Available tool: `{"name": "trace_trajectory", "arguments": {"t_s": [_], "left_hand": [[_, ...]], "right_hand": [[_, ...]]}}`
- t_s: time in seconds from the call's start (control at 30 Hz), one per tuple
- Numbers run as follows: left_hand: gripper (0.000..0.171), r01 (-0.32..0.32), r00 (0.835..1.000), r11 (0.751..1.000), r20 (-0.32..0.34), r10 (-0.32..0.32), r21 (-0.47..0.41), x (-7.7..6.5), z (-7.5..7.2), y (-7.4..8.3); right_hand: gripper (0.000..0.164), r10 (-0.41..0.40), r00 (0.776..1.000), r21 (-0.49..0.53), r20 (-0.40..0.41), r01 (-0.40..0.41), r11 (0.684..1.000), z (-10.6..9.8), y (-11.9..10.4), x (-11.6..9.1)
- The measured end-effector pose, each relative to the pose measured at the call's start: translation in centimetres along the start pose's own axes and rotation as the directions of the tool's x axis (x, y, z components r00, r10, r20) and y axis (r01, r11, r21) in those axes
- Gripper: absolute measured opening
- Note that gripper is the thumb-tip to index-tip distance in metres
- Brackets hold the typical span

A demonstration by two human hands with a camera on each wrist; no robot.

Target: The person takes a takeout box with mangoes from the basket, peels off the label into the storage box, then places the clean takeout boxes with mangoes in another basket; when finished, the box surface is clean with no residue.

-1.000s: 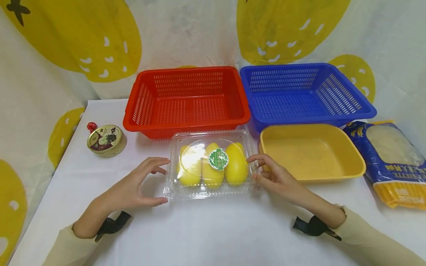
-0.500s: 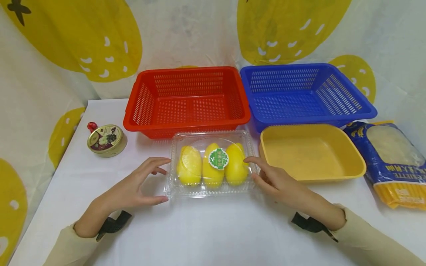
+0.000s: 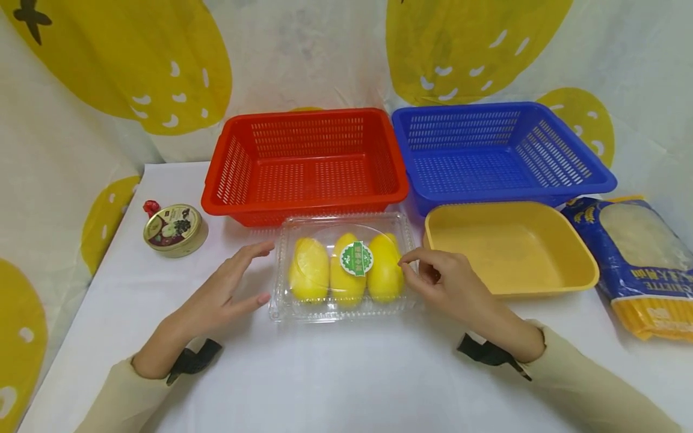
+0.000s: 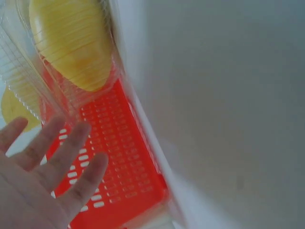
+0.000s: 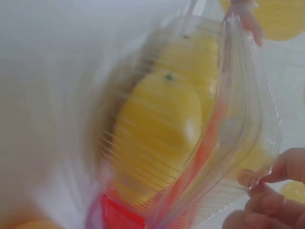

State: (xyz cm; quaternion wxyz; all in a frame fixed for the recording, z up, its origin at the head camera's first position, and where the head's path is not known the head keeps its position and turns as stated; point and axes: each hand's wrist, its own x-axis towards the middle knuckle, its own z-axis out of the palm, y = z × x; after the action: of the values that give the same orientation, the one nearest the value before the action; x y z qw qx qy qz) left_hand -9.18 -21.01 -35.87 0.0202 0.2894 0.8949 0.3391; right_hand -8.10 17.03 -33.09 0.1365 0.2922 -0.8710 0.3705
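Observation:
A clear plastic clamshell box (image 3: 303,310) with a green-and-white round sticker lies on the white table in the head view. Three yellow mangoes (image 3: 385,270) show through its lid. At its right side my right hand (image 3: 452,285) has thumb and forefinger together, and in the right wrist view these fingers (image 5: 288,164) pinch the box's edge near a corner. My left hand (image 3: 211,294) is apart from the box's left side, fingers spread and holding nothing. The left wrist view also shows its fingers (image 4: 86,181) extended.
Behind the box stand a red basket (image 3: 303,210) and a blue basket (image 3: 503,195). A yellow tub (image 3: 509,293) is close on the right, beside a blue-and-yellow bag (image 3: 644,264). A round gold tin (image 3: 175,231) and a small red-wrapped item (image 3: 151,207) are at left.
My left hand has drawn back slightly from the box and its fingers have spread. The right hand's thumb and forefinger have come together at the box's right edge. The box has stayed put.

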Motion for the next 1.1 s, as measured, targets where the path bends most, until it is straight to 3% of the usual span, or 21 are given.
{"name": "trace_trajectory", "arguments": {"t_s": [0.1, 0.23, 0.43, 0.7, 0.87, 1.1], "left_hand": [[0.08, -0.027, 0.999, 0.999, -0.031, 0.028, 0.022, 1.0, 0.1, 0.0], [0.079, -0.066, 0.996, 0.996, -0.059, 0.07, 0.06, 2.3, 0.4, 0.1], [0.076, -0.007, 0.999, 0.997, -0.054, 0.011, 0.072, 2.4, 1.4, 0.2], [0.073, -0.023, 1.0, 1.0, -0.016, 0.024, 0.018, 2.5, 1.4, 0.4], [0.074, -0.015, 1.0, 1.0, 0.006, 0.016, -0.008, 2.6, 1.4, 0.4], [0.075, -0.016, 1.0, 1.0, 0.02, 0.016, -0.012, 3.0, 1.3, 0.4]], "right_hand": [[0.011, -0.043, 0.996, 0.027, -0.084, 0.045, 0.999, 0.5, 0.1, 0.7], [0.011, -0.073, 0.992, 0.067, -0.107, 0.081, 0.994, 1.4, 0.3, 1.6], [0.011, -0.032, 0.998, 0.106, -0.057, 0.038, 0.994, 2.2, 0.0, 2.5], [0.01, 0.102, 0.993, 0.115, 0.057, -0.108, 0.987, 2.5, -0.2, 3.7], [0.009, 0.144, 0.987, 0.084, 0.07, -0.149, 0.985, 3.1, 0.1, 4.3], [0.016, 0.145, 0.988, -0.022, 0.052, -0.144, 0.989, 3.9, 0.3, 4.8]]}}
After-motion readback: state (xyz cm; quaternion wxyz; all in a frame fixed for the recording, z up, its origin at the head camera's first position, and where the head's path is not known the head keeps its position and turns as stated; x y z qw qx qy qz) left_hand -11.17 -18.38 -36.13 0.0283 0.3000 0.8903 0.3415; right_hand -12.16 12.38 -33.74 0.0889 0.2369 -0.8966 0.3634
